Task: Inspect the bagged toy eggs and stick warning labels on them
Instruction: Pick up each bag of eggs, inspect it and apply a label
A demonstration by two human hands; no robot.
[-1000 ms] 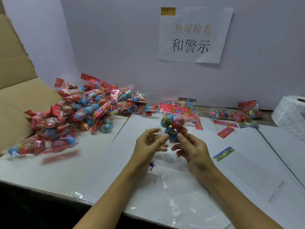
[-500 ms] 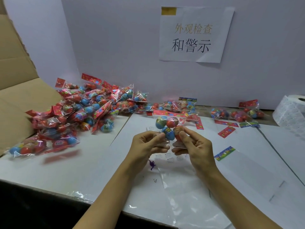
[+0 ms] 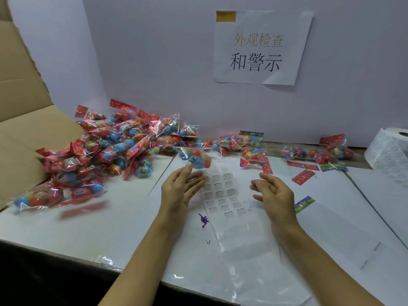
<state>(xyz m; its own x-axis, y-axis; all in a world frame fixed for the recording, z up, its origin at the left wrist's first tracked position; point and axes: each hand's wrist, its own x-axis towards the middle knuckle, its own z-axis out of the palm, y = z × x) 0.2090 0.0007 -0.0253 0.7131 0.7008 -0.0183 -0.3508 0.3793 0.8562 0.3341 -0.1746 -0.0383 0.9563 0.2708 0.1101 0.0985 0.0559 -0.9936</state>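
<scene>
I see 1 bag [image 3: 195,159] of red and blue eggs, blurred, just past my left hand [image 3: 180,187]; I cannot tell whether the fingertips touch it. The left fingers are straight and released, holding nothing. My right hand [image 3: 273,192] hangs over the table [image 3: 77,228] with fingers loosely curled and released, gripping nothing. Between the 2 hands lies the label sheet [image 3: 225,200], flat on the table, printed warning stickers in rows. Left of the left hand sits the big pile [image 3: 114,146] of bagged eggs, spilling toward a cardboard box [image 3: 22,129]. Beyond the right hand lie a few more bags [image 3: 318,152] near the wall, well apart from the pile. A label roll [image 3: 390,149] stands at the far right edge. A paper sign [image 3: 260,47] hangs on the wall above.
</scene>
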